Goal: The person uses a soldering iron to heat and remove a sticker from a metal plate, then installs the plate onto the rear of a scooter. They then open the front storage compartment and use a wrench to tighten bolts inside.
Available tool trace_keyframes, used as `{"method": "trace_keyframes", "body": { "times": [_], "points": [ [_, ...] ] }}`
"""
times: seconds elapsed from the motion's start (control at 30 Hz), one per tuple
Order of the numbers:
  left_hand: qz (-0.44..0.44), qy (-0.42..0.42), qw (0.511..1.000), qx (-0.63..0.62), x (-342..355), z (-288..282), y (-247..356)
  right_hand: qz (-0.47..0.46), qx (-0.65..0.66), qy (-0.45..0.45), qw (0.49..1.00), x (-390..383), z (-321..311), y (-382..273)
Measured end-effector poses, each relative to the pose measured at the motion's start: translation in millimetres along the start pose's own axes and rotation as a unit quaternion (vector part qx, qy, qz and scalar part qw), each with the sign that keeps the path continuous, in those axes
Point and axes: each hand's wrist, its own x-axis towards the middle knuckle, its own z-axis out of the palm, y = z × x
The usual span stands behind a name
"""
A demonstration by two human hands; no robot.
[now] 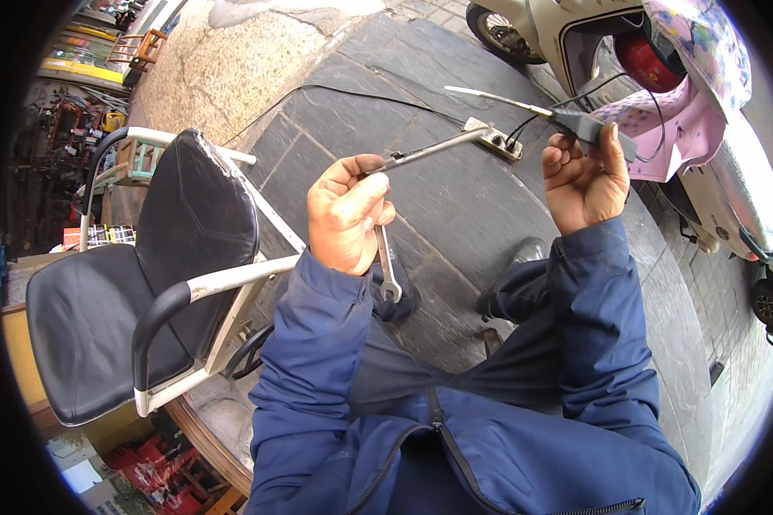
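My left hand (349, 206) is closed, pinching a slim grey metal rod (434, 148) that slants up to the right, with a small dark part near my fingers. An open-end wrench (390, 276) hangs down from the same hand. My right hand (586, 180) is closed on a dark grey handheld tool (586, 130), which has a long pale tip (498, 98) pointing left and a black cable. Behind the rod's far end a power strip (502, 142) with plugged cords lies on the slate paving (378, 94).
A worn black chair (94, 326) with white metal arms stands at my left, beside cluttered goods (64, 129). A cream scooter (541, 30) with a red helmet (640, 64) and pink floral cover (696, 120) is at upper right. A black cord (352, 93) crosses the paving.
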Motion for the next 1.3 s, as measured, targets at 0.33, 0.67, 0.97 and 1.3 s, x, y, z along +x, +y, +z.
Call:
{"method": "trace_keyframes", "body": {
  "times": [0.33,0.67,0.97,1.3],
  "points": [
    [-0.062,0.062,0.996,0.021,4,3,4,-0.003,0.009,-0.022,1.000,1,-1,-3],
    [-0.071,0.043,0.996,0.026,3,-2,2,0.003,0.004,-0.016,1.000,1,0,-2],
    [-0.061,0.031,0.988,-0.137,6,-11,0,-0.003,0.013,-0.040,0.999,0,1,-4],
    [-0.062,0.017,0.986,-0.157,6,-10,0,-0.001,-0.002,-0.044,0.999,-1,0,-1]
  ]
}}
